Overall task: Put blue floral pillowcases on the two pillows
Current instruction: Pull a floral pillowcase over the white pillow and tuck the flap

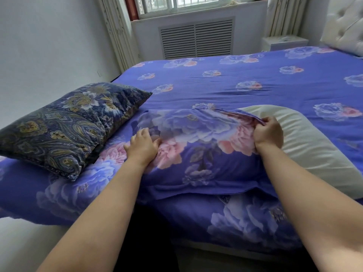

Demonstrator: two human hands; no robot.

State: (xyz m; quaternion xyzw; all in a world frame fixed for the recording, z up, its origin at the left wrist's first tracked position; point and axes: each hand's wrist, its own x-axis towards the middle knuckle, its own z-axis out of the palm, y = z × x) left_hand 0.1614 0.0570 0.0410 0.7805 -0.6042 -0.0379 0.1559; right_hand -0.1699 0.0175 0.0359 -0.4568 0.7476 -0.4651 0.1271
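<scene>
A cream pillow (306,142) lies on the bed at the right, its left part covered by a blue floral pillowcase (198,150). My right hand (268,133) pinches the bunched open edge of the pillowcase against the pillow. My left hand (142,145) rests on the pillowcase's left end, its thumb pressing into the fabric. A second pillow (64,128) in a dark navy paisley cover lies at the left. Another blue floral piece of fabric (59,193) lies under it and hangs over the bed's near edge.
The bed (245,79) is covered with a matching blue floral sheet. A white wall stands at the left, a radiator grille (196,38) and window at the back, a white nightstand (284,43) and a tufted headboard (345,26) at the far right.
</scene>
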